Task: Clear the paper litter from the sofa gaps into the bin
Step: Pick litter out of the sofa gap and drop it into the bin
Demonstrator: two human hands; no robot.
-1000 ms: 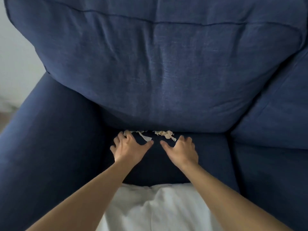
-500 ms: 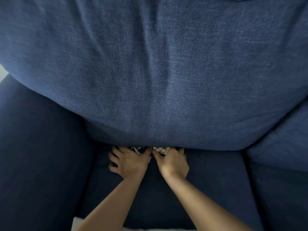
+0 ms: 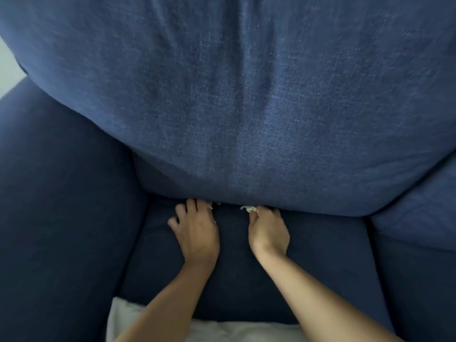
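Note:
Both hands rest on the dark blue seat cushion [image 3: 237,280] at the gap under the big blue back cushion [image 3: 246,107]. My left hand [image 3: 196,230] lies palm down, fingertips at the gap, with a small white paper scrap [image 3: 210,206] by its fingers. My right hand [image 3: 267,230] has its fingers curled at the gap, pinching a crumpled pale paper scrap [image 3: 249,208]. Most of the litter is hidden under the back cushion. No bin is in view.
The sofa's left armrest [image 3: 61,206] rises beside the seat. A second seat and back cushion [image 3: 419,218] lie to the right. White cloth [image 3: 222,329] shows at the seat's near edge. A strip of pale wall [image 3: 7,65] is at far left.
My hands have drawn apart along the gap, the left to the left and the right to the right. The view has pulled back slightly, and less paper shows than a second ago.

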